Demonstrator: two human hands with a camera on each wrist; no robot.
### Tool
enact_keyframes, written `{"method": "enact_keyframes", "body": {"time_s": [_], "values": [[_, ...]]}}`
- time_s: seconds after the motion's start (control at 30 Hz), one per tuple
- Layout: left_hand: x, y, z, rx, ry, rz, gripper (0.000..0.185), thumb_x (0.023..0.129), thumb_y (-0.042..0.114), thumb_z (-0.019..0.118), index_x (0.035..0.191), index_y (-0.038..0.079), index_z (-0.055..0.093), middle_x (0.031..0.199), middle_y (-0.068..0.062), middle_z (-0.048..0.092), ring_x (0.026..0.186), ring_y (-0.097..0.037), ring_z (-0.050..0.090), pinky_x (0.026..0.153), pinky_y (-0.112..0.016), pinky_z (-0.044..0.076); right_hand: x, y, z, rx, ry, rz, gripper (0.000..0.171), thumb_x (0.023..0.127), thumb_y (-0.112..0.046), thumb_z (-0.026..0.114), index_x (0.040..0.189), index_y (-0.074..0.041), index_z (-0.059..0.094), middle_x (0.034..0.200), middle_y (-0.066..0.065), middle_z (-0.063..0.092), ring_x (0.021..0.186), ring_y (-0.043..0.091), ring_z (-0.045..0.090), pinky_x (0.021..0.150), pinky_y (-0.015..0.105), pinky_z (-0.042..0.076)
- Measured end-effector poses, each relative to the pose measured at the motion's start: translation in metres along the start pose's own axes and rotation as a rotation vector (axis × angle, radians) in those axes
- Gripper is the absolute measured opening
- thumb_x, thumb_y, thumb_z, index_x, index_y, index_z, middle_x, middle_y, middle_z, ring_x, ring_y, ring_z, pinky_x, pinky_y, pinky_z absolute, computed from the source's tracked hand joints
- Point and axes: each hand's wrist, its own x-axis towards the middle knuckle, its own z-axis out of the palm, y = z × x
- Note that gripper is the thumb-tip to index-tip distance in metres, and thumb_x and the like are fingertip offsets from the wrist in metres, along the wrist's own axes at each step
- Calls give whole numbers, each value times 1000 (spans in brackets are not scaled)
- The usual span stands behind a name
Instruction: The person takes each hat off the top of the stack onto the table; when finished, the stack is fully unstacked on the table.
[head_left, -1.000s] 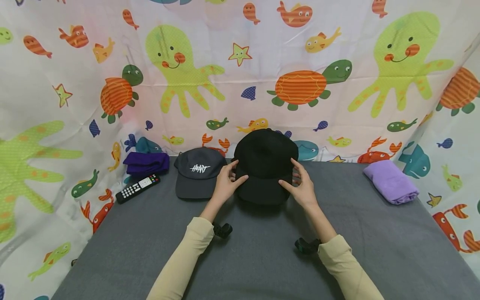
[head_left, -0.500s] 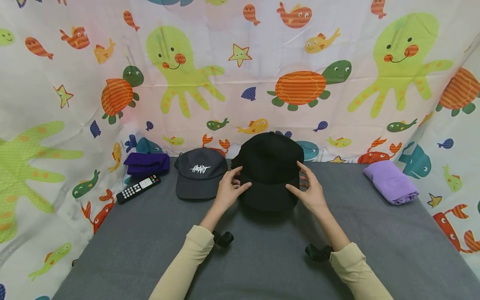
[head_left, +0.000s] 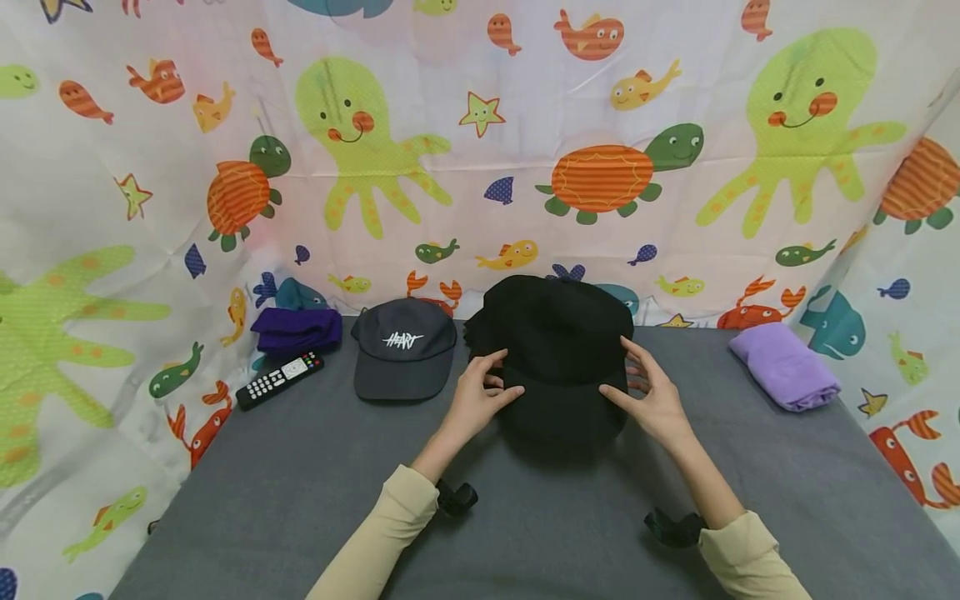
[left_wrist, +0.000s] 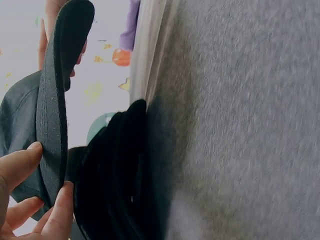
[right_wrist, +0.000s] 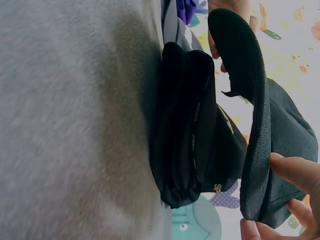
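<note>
Grey tabletop [head_left: 300, 500]: we see both hands [head_left: 480, 400] [head_left: 652, 404] pinching the black cap [head_left: 558, 350], now carried nearer and right

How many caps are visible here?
At least 3: a black cap held by both hands, a grey cap left of it, and black ones stacked beneath the held cap; that stack's count is unclear.

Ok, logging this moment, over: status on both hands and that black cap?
Left hand and right hand pinch the black fabric baseball cap by its brim sides. Cap lifted above a black cap pile. Grey embroidered cap sits alongside, apart.
</note>
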Motion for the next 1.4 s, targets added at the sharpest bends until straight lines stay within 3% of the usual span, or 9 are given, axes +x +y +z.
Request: {"method": "enact_keyframes", "body": {"time_s": [0.2,0.4,0.6,0.67,0.87,1.1,1.4], "values": [[-6,9,10,-28,-56,-10,64,81,19,72,138,11,43,119,-12,48,89,-20,59,75,-21,53,-10,10,-13,-20,7,3,77,83,-23,71,147,-26,28,146,16,31,119,38,44,93,54,41],[-10,16,20,-53,-87,-12,66,80,16,73,138,10,43,119,-13,48,89,-20,58,75,-21,53,-22,15,-23,-55,8,3,76,85,-26,69,147,-27,26,146,17,31,118,37,45,92,51,42],[-13,21,31,-51,-114,-22,66,81,18,72,139,11,43,120,-13,48,89,-20,58,75,-21,53,-33,19,-32,-80,28,8,76,84,-27,69,147,-29,27,146,13,31,118,32,44,87,17,44],[-14,23,34,-55,-124,-29,66,80,18,73,139,12,42,121,-13,48,89,-20,58,74,-21,52,-36,20,-36,-85,26,12,76,84,-28,69,147,-30,26,146,13,31,118,32,44,83,11,42],[-17,29,47,-66,-145,-21,66,80,16,73,139,11,42,120,-13,47,88,-16,57,73,-18,52,-47,25,-48,-155,28,27,76,85,-30,68,147,-31,24,145,16,33,115,32,46,84,19,46],[-17,35,68,-71,-177,-18,68,81,15,72,141,11,39,122,-13,45,86,-13,55,73,-15,51,-56,29,-63,-189,28,55,77,86,-29,67,148,-26,22,141,21,35,112,33,45,78,5,41],[-24,39,90,-72,-216,-57,69,81,15,72,141,12,39,120,-8,44,82,-5,51,72,-13,49,-70,40,-80,-234,-1,116,81,85,-34,67,149,-27,17,141,25,34,114,40,44,74,9,44]]}}
